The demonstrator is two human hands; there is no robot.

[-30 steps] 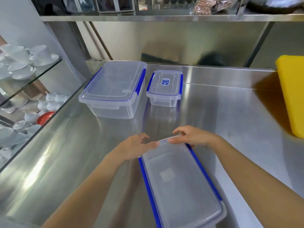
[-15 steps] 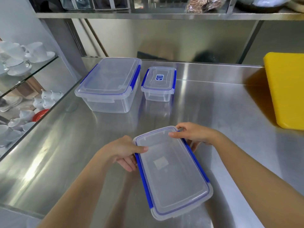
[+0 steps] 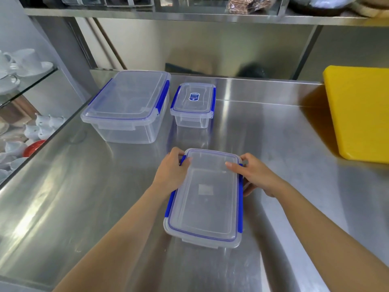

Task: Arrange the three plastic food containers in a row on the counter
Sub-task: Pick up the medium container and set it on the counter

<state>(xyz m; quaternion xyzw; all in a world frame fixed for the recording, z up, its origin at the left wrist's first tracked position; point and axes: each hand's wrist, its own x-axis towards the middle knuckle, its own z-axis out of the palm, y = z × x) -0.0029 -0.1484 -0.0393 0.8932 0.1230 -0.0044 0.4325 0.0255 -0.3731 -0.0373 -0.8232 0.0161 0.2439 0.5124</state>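
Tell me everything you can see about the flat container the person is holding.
The flat container is a shallow rectangular box of clear plastic, its lid on, with a blue seal line and blue clips along both long sides. A pale square patch shows mid-lid. It looks empty. It sits on the steel counter, nearer than the other two, long axis pointing away. The left hand and right hand grip its far corners.

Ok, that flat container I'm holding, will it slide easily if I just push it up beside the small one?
Probably yes. The flat container looks empty through its clear lid, so likely light, and the steel counter is smooth and shiny. Its low, wide shape shouldn't tip. With the left hand and right hand at its far end, it could swivel.
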